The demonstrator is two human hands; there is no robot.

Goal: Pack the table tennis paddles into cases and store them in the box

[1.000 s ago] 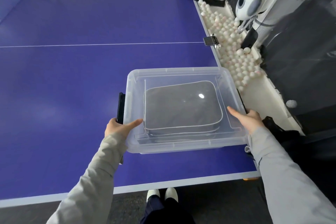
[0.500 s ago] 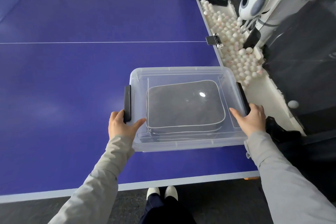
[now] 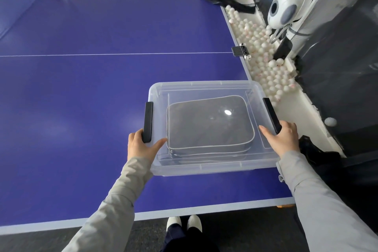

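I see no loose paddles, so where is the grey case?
Head view, right of centre: the grey case lies inside the clear box on the table, between the left hand and right hand.

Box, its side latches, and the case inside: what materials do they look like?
Box: clear glossy plastic, seemingly; contents show through it. Latches: opaque black, likely matte plastic. Case: dark grey, probably fabric, given pale piping along soft rounded edges.

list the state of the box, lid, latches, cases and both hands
box, lid on
left latch, down on the lid
right latch, down on the lid
cases, stacked inside the box
left hand, grips box edge by its latch
right hand, grips box edge by its latch
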